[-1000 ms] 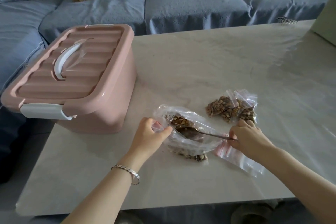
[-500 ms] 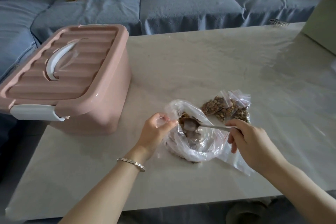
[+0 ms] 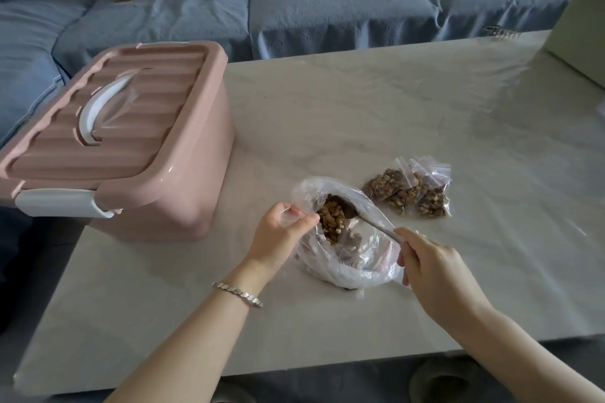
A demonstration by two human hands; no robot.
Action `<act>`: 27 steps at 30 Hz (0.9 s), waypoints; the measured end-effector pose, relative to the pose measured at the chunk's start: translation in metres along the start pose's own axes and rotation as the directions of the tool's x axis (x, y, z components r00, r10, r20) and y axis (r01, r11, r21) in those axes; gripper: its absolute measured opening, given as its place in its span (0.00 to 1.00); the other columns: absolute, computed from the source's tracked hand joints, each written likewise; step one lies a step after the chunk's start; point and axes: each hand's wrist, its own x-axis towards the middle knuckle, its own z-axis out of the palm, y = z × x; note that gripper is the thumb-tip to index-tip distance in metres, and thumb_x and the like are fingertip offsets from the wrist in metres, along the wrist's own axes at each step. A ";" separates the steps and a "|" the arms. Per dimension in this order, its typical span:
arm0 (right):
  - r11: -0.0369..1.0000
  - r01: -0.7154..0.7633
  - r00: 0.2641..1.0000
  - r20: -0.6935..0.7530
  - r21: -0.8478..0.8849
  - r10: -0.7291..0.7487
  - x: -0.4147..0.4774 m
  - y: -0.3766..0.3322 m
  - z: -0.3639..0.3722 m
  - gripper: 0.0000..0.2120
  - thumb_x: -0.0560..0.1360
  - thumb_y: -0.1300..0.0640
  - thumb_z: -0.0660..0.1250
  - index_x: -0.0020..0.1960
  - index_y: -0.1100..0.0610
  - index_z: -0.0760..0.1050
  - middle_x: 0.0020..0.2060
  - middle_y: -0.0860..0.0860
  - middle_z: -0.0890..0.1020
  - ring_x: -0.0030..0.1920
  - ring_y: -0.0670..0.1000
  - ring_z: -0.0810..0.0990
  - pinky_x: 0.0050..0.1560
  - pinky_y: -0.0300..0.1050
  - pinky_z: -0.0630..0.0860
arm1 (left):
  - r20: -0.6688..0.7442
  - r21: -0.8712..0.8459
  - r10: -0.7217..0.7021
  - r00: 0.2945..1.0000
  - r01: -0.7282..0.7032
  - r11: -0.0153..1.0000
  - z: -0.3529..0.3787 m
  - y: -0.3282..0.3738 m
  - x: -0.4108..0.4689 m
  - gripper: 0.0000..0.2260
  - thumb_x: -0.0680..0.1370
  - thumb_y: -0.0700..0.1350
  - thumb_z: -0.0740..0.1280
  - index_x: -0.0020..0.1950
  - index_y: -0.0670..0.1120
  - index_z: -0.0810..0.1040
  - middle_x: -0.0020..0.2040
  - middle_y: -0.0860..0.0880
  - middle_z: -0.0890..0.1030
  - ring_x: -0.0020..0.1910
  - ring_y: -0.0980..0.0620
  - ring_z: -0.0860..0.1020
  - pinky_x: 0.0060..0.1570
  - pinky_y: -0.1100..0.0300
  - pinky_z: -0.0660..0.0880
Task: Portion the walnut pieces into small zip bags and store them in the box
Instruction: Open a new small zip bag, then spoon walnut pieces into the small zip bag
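Spoon (image 3: 370, 222) bowl, lately in the middle of the large clear bag (image 3: 347, 267), now lies at the far side of its mouth beside the heaped walnut pieces (image 3: 330, 222), and more of the heap shows. Item, left hand (image 3: 281, 234): centre frame, thumb and fingers pinching the bag's near rim to hold it open. Item, right hand (image 3: 432, 263): lower right of centre, fingers curled round the spoon handle. Item, filled small zip bags (image 3: 422, 196): clustered on the table (image 3: 393, 101) just right of the large bag; count unclear. Item, pink box (image 3: 183, 180): left of frame, its lid (image 3: 131, 114) on and the front latch down. Step in hand, as judged: scooping a portion from bulk stock. Next move calls for a level lift of the loaded spoon clear of the rim and an empty zip bag held open; none is plainly visible. Boxing not yet begun.
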 end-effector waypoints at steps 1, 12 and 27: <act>1.000 0.003 1.000 0.024 0.005 -0.003 -0.002 -0.001 0.002 0.15 0.78 0.64 0.56 0.61 0.55 0.74 0.33 0.55 0.78 0.34 0.54 0.76 0.37 0.50 0.73 | 0.003 -0.003 -0.017 1.000 0.017 1.000 0.002 0.001 0.000 0.10 0.71 0.48 0.72 0.43 0.47 0.73 0.42 0.54 0.76 0.40 0.60 0.73 0.36 0.71 0.67; 0.817 -0.321 0.928 0.329 0.478 0.173 0.011 -0.031 0.019 0.13 0.78 0.67 0.56 0.45 0.54 0.76 0.29 0.54 0.80 0.25 0.49 0.79 0.25 0.35 0.67 | -0.107 -0.279 -0.105 0.989 0.071 0.958 -0.016 -0.015 -0.004 0.26 0.57 0.59 0.72 0.47 0.43 0.77 0.36 0.51 0.77 0.35 0.53 0.73 0.34 0.60 0.67; 0.604 -0.410 0.911 0.271 0.683 0.312 0.021 -0.012 -0.034 0.10 0.78 0.67 0.57 0.47 0.64 0.77 0.27 0.57 0.81 0.25 0.51 0.80 0.23 0.34 0.69 | -0.060 0.663 0.431 0.900 -0.287 0.691 -0.034 0.040 -0.055 0.19 0.67 0.55 0.72 0.48 0.48 0.67 0.47 0.53 0.72 0.43 0.52 0.73 0.41 0.60 0.67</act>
